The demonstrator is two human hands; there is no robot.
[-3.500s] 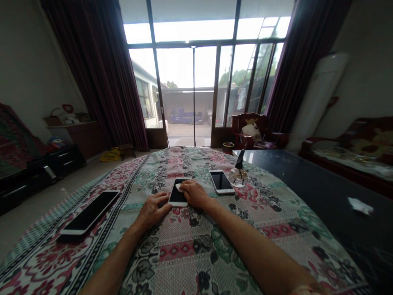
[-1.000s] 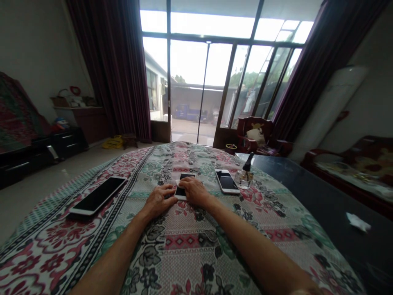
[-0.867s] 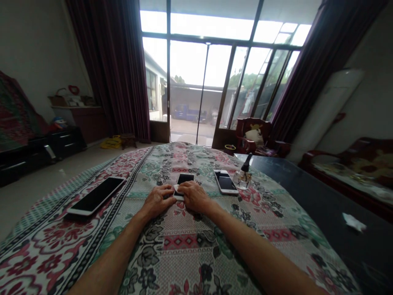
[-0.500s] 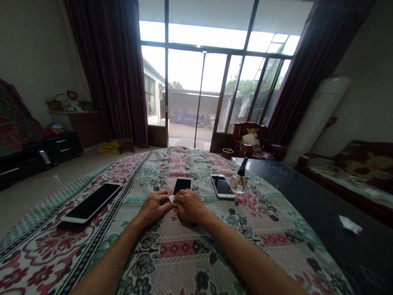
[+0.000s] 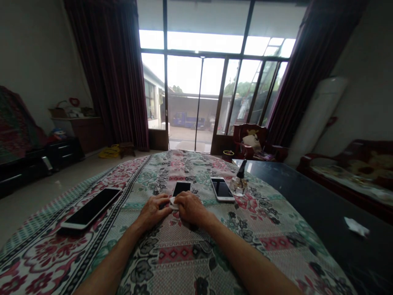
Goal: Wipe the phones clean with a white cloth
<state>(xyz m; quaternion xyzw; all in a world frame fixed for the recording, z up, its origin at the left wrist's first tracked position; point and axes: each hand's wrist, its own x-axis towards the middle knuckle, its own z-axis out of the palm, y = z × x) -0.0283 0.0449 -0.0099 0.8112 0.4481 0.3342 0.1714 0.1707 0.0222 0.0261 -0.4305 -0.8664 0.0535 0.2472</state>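
A smartphone (image 5: 181, 188) with a dark screen lies on the patterned tablecloth, its lower part covered by my hands. My right hand (image 5: 193, 209) is closed over a white tissue (image 5: 173, 203) and presses it on the phone's lower end. From the other side, my left hand (image 5: 154, 210) grips the phone's left edge, fingers bent and thumb close to the tissue. To the right lies a white-framed phone (image 5: 222, 189), beside a clear spray bottle (image 5: 239, 184) with a black nozzle. A larger white-edged tablet (image 5: 91, 209) rests at the left.
The floral tablecloth (image 5: 181, 256) covers a round-edged table. Alongside on the right stands a dark glossy table (image 5: 294, 186) bearing a crumpled white tissue (image 5: 356, 226). Beyond are a wooden chair (image 5: 251, 141), a sofa (image 5: 365, 153) and glass doors (image 5: 184, 102).
The whole view has shifted slightly, so the scene sits a little lower. My right hand has shifted slightly on the phone, and more of the tissue shows between my hands.
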